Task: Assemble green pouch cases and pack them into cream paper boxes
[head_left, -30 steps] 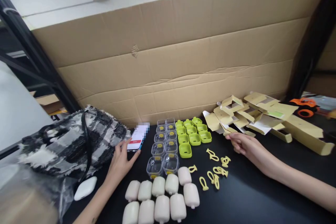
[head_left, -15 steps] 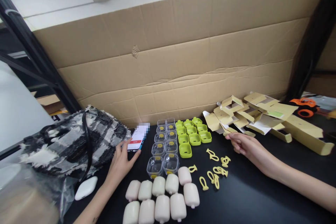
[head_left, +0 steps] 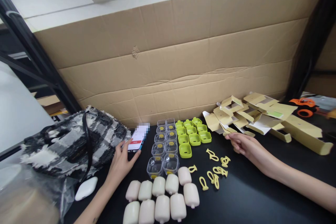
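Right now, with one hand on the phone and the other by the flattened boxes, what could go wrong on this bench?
The left hand touches the phone, which leans on the bag; a push might slide it into the clear cases. The right hand rests beside the loose cardboard boxes; a sweep could scatter the yellow clips. The white pods near the edge may roll.

Nine cream oval shells lie in two rows on the worktop. Ten clear lidded cups stand in two columns. Nine lime-green trays sit beside them. About seven yellow clips are scattered nearby. One phone, one patterned bag, one white case.
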Demonstrator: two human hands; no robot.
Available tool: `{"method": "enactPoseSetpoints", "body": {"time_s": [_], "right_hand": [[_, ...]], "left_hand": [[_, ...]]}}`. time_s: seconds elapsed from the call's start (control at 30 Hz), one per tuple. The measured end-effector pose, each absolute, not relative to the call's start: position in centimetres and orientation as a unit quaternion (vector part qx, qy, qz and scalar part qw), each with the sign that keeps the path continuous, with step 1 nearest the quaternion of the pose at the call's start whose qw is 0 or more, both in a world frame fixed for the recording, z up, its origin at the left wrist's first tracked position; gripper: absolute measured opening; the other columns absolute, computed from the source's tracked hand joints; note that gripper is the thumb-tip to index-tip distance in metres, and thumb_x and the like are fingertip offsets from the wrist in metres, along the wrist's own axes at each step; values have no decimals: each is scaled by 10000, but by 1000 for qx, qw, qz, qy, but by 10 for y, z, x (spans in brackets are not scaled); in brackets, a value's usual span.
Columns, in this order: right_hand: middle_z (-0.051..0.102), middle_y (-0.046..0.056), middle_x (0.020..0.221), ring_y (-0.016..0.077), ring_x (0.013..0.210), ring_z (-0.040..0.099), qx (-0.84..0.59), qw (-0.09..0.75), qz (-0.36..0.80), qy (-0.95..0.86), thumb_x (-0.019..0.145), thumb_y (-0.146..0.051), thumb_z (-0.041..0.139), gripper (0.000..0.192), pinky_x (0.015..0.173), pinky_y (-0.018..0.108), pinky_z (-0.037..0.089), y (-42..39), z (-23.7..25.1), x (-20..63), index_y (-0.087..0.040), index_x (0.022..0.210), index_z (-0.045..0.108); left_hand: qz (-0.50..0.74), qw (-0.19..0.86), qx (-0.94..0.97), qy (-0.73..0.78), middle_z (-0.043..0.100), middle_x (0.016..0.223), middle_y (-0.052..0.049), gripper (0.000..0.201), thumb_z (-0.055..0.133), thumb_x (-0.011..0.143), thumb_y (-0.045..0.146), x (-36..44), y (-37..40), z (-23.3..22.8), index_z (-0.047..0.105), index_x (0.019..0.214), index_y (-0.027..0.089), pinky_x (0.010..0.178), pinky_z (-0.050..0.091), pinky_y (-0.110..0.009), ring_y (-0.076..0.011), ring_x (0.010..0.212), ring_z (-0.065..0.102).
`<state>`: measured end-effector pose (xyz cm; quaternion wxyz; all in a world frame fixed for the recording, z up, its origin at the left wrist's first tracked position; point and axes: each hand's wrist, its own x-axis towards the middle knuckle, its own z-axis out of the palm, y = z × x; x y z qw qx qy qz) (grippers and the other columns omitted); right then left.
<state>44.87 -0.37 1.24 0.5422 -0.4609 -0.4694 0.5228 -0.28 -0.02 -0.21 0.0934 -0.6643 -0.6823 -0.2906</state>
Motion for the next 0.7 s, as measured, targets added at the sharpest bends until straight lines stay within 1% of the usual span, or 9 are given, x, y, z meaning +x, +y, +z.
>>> {"method": "enactPoseSetpoints", "body": {"time_s": [0.5,0.7], "right_hand": [[400,-40,530,116,524,333,-462,543,521,-470,726,-509,664,346,501,272,277,-5,14,448,-165,763,667],[394,-42,532,113,524,330,-464,541,522,-469,719,-502,672,339,499,271,273,-4,13,448,-165,758,665]], "left_hand": [[-302,83,-658,-684,422,1220,-128,575,483,803,537,-1,-2,0,480,1272,205,991,425,-553,-384,1238,467],[-300,81,-657,-687,430,1218,-159,608,472,802,538,1,-3,2,487,1274,156,987,429,-544,-390,1222,479]]}}
